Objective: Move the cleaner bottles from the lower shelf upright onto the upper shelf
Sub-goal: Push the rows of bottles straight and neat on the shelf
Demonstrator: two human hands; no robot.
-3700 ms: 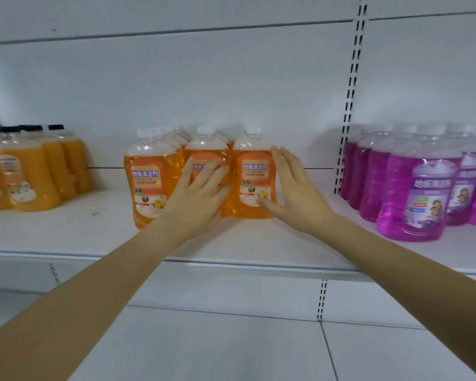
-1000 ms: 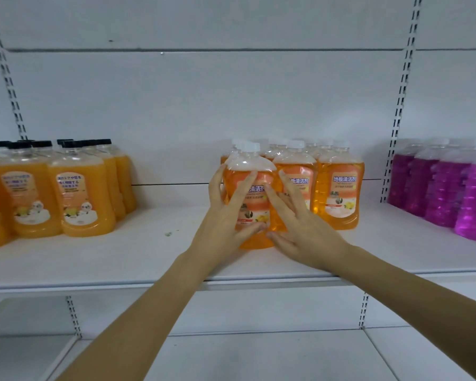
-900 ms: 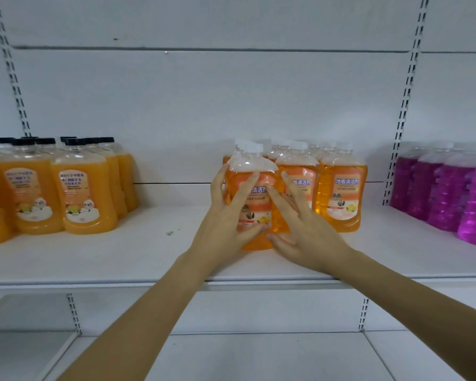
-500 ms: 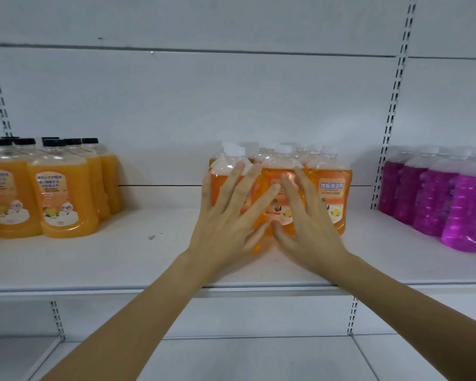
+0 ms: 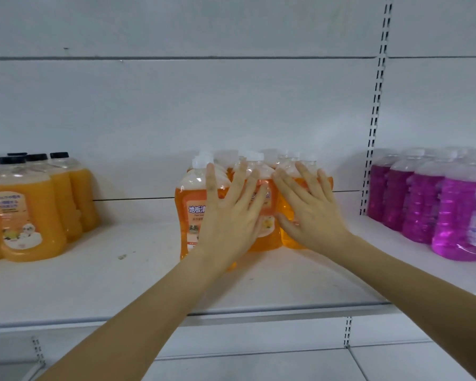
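Pressing flat with spread fingers, the left hand (image 5: 228, 215) and right hand (image 5: 311, 213) touch clear white-capped plastic bottles of orange cleaner (image 5: 190, 196) — upright, apparently bunched together — on the white upper shelf (image 5: 116, 287).

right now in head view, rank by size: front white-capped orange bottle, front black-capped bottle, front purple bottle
1. front white-capped orange bottle, tallest.
2=. front black-capped bottle and front purple bottle look alike; edge crops the purple one.
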